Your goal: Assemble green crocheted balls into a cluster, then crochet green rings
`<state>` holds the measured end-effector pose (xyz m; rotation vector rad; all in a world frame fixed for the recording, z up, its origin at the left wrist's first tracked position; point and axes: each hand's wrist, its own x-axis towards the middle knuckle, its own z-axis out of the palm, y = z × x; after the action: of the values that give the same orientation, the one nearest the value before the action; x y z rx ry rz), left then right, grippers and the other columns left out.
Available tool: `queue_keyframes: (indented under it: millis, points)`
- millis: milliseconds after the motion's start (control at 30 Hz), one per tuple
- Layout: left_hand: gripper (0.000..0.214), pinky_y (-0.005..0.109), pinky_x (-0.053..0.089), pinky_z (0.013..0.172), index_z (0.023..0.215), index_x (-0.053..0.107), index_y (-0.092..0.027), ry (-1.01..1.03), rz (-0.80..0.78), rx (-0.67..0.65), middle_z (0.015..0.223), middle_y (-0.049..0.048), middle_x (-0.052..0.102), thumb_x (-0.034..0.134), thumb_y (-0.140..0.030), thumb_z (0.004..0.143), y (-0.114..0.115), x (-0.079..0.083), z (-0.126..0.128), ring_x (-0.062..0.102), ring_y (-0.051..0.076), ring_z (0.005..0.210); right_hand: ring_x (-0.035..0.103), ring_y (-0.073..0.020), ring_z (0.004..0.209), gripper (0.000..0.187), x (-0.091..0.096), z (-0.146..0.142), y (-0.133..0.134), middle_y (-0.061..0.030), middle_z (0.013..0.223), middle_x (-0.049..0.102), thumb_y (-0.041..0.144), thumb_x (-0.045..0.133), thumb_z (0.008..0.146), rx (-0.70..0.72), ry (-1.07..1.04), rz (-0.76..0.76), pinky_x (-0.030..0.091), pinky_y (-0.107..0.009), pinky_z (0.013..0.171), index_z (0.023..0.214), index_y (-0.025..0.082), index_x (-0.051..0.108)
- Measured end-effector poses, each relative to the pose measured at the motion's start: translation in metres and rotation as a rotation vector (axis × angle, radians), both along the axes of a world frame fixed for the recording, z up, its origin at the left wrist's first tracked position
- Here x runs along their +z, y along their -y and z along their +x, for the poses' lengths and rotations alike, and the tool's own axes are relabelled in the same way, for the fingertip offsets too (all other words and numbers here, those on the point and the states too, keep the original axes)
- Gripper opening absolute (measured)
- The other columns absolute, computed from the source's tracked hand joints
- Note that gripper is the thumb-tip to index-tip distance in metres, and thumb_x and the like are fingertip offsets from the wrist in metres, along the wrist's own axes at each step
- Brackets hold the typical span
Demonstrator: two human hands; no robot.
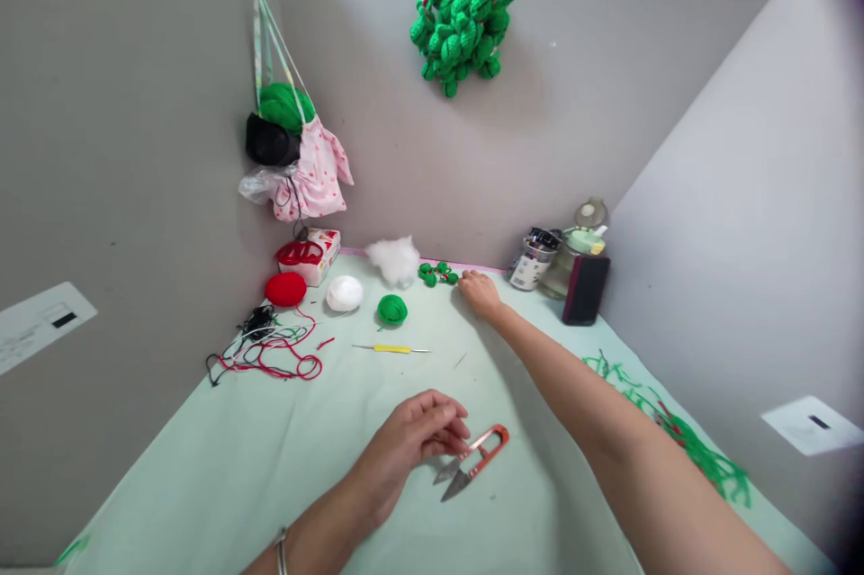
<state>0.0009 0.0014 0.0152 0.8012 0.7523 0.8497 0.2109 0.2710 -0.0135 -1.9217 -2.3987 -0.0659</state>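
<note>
My left hand [424,431] hovers over the near middle of the table, its fingers loosely bent and apart, with nothing in them. Just beside its fingertips lie orange-handled thread snips [478,460], blades toward me. At the far edge my right hand [481,294] reaches to the end of a cluster of small green crocheted pieces [437,273] with bits of red. Its fingers are bent together there; what they pinch is hidden. Between the hands lie a yellow-handled crochet hook [392,349] and a thin needle [460,360]. A small green yarn ball [391,310] sits beyond the hook.
White stuffing [394,260], a white yarn ball [344,293], a red yarn ball [285,289] and tangled yarn [276,352] lie left. A phone [586,290] and pen cup [533,265] stand right, near green yarn scraps [695,444]. Green crochet [465,22] hangs above.
</note>
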Motion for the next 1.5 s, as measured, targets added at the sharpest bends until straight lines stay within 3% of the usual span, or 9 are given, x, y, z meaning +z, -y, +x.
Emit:
queue_keyframes:
  millis: [300,533,733,933,1000,1067,1200,1333,1500]
  points:
    - [0.033,0.030,0.045,0.085,0.094,0.066,-0.014,-0.022,0.009,0.018,0.090,0.0055,0.066,0.067,-0.045,0.084,-0.001,-0.003,-0.003,0.064,0.015,0.082,0.064,-0.0228,0.107,0.035,0.004,0.021,-0.004,-0.0102,0.126,0.061,0.035,0.060,0.095,-0.175,-0.066,-0.015,0.056,-0.044,0.090,0.125,0.017,0.059]
    - [0.033,0.029,0.046,0.084,0.093,0.067,-0.014,-0.023,0.005,0.018,0.088,0.0055,0.065,0.068,-0.045,0.083,0.000,0.000,-0.003,0.063,0.015,0.081,0.063,-0.0226,0.108,0.034,0.002,0.001,0.001,-0.0100,0.127,0.061,0.035,0.059,0.096,-0.166,-0.259,0.019,0.055,-0.045,0.091,0.125,0.017,0.059]
    - [0.031,0.029,0.046,0.084,0.093,0.066,-0.015,-0.020,-0.009,0.018,0.088,0.0053,0.065,0.067,-0.045,0.085,-0.002,-0.001,-0.004,0.063,0.015,0.082,0.062,-0.0259,0.111,0.017,0.008,-0.012,0.017,-0.0153,0.115,0.069,0.018,0.060,0.090,-0.191,-0.575,0.001,0.048,-0.038,0.097,0.100,0.011,0.072]
    - [0.028,0.029,0.047,0.085,0.092,0.066,-0.016,0.031,-0.022,0.092,0.088,0.0038,0.064,0.068,-0.042,0.084,-0.008,-0.005,-0.007,0.062,0.014,0.082,0.066,-0.0127,0.074,0.031,0.038,-0.015,0.085,-0.0090,0.094,0.075,0.032,0.059,0.088,-0.033,-0.990,-0.211,0.054,-0.027,0.074,0.108,0.013,0.073]
    - [0.027,0.029,0.047,0.086,0.093,0.065,-0.017,0.044,-0.024,0.147,0.086,0.0023,0.064,0.072,-0.041,0.081,-0.008,-0.004,-0.007,0.062,0.014,0.081,0.062,-0.0102,0.065,0.034,0.046,-0.020,0.125,-0.0068,0.086,0.074,0.041,0.067,0.082,0.014,-1.102,-0.293,0.053,-0.026,0.068,0.102,0.014,0.075]
    - [0.030,0.029,0.048,0.086,0.095,0.064,-0.018,0.026,-0.023,0.207,0.086,0.0012,0.063,0.075,-0.041,0.079,-0.008,-0.003,-0.006,0.063,0.014,0.080,0.056,-0.0089,0.056,0.035,0.052,-0.027,0.167,-0.0040,0.073,0.071,0.044,0.079,0.071,0.035,-1.387,-0.490,0.049,-0.025,0.061,0.088,0.013,0.076]
    - [0.037,0.031,0.050,0.086,0.100,0.061,-0.019,-0.032,0.047,0.244,0.089,0.0014,0.065,0.077,-0.042,0.076,-0.007,-0.001,-0.005,0.064,0.015,0.080,0.055,-0.0084,0.054,0.028,0.053,-0.044,0.232,-0.0012,0.062,0.068,0.041,0.082,0.070,-0.044,-1.472,-0.635,0.045,-0.022,0.057,0.072,0.015,0.073]
    - [0.034,0.033,0.052,0.085,0.095,0.060,-0.018,-0.037,0.068,0.232,0.084,0.0007,0.065,0.078,-0.040,0.076,-0.007,-0.003,-0.004,0.066,0.015,0.076,0.056,-0.0071,0.054,0.028,0.044,-0.050,0.256,-0.0025,0.072,0.072,0.042,0.082,0.072,-0.139,-1.614,-0.701,0.045,-0.021,0.057,0.076,0.016,0.072]
    - [0.031,0.033,0.052,0.088,0.100,0.060,-0.018,0.010,-0.011,0.193,0.087,0.0033,0.069,0.074,-0.038,0.081,-0.005,-0.005,-0.001,0.067,0.017,0.083,0.058,-0.0090,0.057,0.030,0.035,-0.047,0.253,-0.0015,0.069,0.069,0.043,0.080,0.074,-0.155,-1.690,-0.646,0.047,-0.023,0.060,0.078,0.015,0.072]
